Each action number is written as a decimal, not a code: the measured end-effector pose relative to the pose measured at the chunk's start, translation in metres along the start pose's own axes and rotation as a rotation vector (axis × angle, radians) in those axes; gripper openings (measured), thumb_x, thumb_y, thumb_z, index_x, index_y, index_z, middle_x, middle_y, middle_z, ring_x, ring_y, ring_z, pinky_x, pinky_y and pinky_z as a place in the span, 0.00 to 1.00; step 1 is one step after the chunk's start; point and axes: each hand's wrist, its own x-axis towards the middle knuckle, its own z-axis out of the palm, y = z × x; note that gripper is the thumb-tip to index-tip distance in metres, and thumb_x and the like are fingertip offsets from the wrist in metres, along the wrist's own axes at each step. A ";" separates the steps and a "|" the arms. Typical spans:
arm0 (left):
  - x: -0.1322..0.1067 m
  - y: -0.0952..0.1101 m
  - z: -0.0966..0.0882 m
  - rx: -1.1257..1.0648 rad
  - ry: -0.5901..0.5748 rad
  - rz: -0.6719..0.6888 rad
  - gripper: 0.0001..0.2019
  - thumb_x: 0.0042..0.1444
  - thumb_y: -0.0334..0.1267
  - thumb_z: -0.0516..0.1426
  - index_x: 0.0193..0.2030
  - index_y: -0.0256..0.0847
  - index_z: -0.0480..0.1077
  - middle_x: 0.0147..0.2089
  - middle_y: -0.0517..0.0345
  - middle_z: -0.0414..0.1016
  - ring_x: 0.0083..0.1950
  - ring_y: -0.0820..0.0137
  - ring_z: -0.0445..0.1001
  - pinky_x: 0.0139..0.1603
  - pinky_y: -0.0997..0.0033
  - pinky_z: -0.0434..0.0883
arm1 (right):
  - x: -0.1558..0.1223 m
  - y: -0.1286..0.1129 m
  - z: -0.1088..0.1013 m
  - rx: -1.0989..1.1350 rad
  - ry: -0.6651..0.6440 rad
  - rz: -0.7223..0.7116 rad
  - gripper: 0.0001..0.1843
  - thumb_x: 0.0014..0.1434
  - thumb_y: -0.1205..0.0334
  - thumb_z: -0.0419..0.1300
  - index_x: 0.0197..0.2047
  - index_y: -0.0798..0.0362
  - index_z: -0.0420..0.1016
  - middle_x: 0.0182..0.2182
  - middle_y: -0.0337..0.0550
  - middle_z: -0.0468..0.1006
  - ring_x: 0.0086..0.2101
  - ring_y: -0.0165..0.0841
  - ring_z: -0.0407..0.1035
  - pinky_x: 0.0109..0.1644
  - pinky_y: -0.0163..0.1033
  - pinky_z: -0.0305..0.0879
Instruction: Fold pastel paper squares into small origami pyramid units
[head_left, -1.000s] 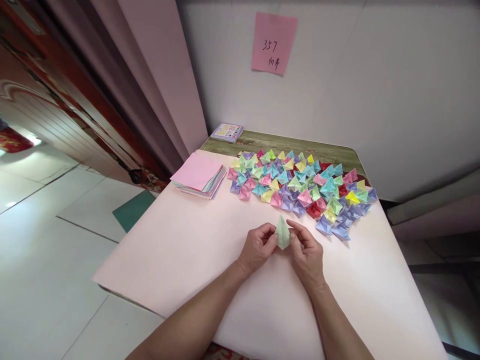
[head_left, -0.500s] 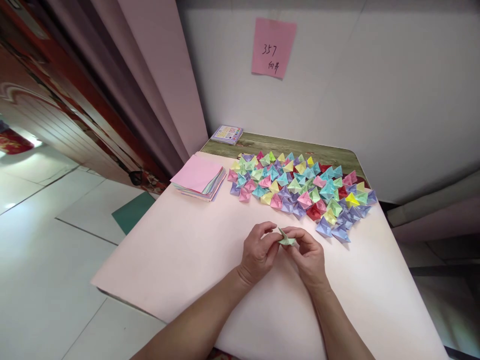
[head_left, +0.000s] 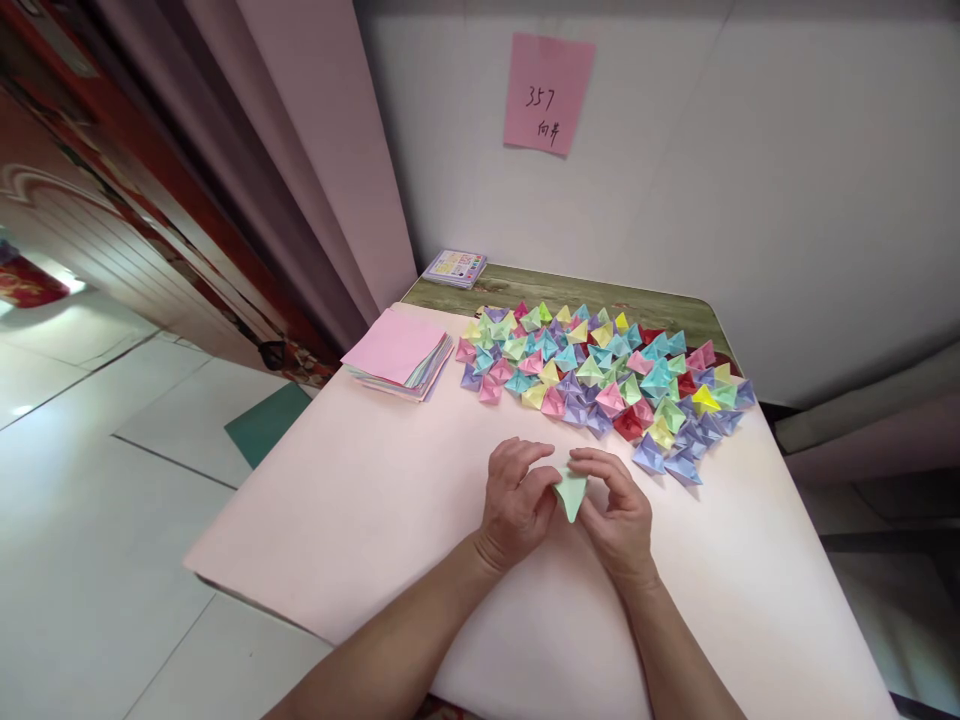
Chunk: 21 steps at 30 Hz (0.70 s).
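Observation:
Between my two hands is a light green origami boat (head_left: 572,494), turned so that a pointed end faces down toward me. My left hand (head_left: 519,500) pinches its left edge between thumb and fingers, with the upper fingers curled above. On the other side, my right hand (head_left: 616,512) has its fingers at the paper's top right corner and its thumb near the right side. Beyond my hands, many small folded paper boats (head_left: 589,372) in blue, pink, green, yellow, red and purple stand in a crowded group.
A stack of coloured square paper (head_left: 397,345) lies at the table's left edge. Small packets (head_left: 455,267) sit at the back corner. The table (head_left: 337,500) has a pale pink cover. A pink note (head_left: 549,95) hangs on the wall. A green sheet (head_left: 268,420) is on the floor.
The green paper boat has been turned, so a broad face with its point downward now shows. My right fingers have lifted slightly; both hands stay in nearly the same place.

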 end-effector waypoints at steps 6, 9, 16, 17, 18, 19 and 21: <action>0.002 0.003 -0.001 0.057 -0.007 0.007 0.07 0.57 0.27 0.54 0.37 0.44 0.69 0.35 0.59 0.78 0.43 0.67 0.75 0.60 0.53 0.61 | 0.000 -0.005 0.002 -0.062 0.088 -0.038 0.19 0.55 0.67 0.63 0.51 0.47 0.71 0.47 0.47 0.75 0.49 0.43 0.70 0.56 0.55 0.66; 0.001 0.003 -0.001 0.070 -0.019 0.008 0.07 0.57 0.27 0.54 0.36 0.44 0.69 0.34 0.60 0.78 0.43 0.67 0.75 0.62 0.52 0.60 | 0.000 -0.007 0.002 -0.094 0.111 -0.083 0.17 0.54 0.66 0.63 0.48 0.46 0.71 0.48 0.47 0.74 0.49 0.44 0.70 0.55 0.56 0.67; 0.000 0.002 -0.001 0.101 -0.026 0.016 0.08 0.57 0.28 0.54 0.36 0.45 0.70 0.35 0.61 0.78 0.44 0.67 0.75 0.62 0.51 0.58 | 0.000 -0.008 0.000 -0.186 0.088 -0.144 0.16 0.54 0.68 0.62 0.46 0.44 0.73 0.51 0.47 0.70 0.49 0.43 0.70 0.53 0.54 0.69; 0.000 0.003 -0.001 0.102 -0.025 0.021 0.08 0.57 0.27 0.54 0.37 0.45 0.70 0.35 0.61 0.78 0.44 0.67 0.75 0.62 0.51 0.58 | 0.000 -0.008 0.000 -0.197 0.083 -0.146 0.16 0.55 0.69 0.62 0.46 0.44 0.73 0.52 0.47 0.70 0.49 0.43 0.70 0.53 0.54 0.69; 0.000 0.003 0.000 0.101 -0.023 0.026 0.08 0.57 0.27 0.54 0.37 0.45 0.70 0.35 0.60 0.78 0.44 0.67 0.75 0.63 0.51 0.58 | 0.000 -0.008 0.000 -0.206 0.078 -0.147 0.16 0.55 0.69 0.61 0.46 0.44 0.73 0.52 0.47 0.70 0.48 0.42 0.70 0.52 0.54 0.70; 0.000 0.003 0.000 0.097 -0.021 0.029 0.08 0.57 0.27 0.54 0.37 0.45 0.70 0.35 0.60 0.78 0.44 0.67 0.75 0.63 0.51 0.57 | 0.000 -0.008 0.000 -0.213 0.076 -0.146 0.15 0.55 0.69 0.61 0.46 0.44 0.73 0.51 0.47 0.70 0.48 0.42 0.70 0.52 0.54 0.70; -0.001 0.003 0.000 0.090 -0.013 0.029 0.09 0.57 0.26 0.54 0.39 0.45 0.70 0.35 0.60 0.78 0.44 0.67 0.76 0.63 0.51 0.57 | 0.000 -0.009 0.000 -0.220 0.082 -0.143 0.15 0.54 0.68 0.61 0.45 0.45 0.72 0.51 0.47 0.70 0.48 0.43 0.70 0.52 0.55 0.70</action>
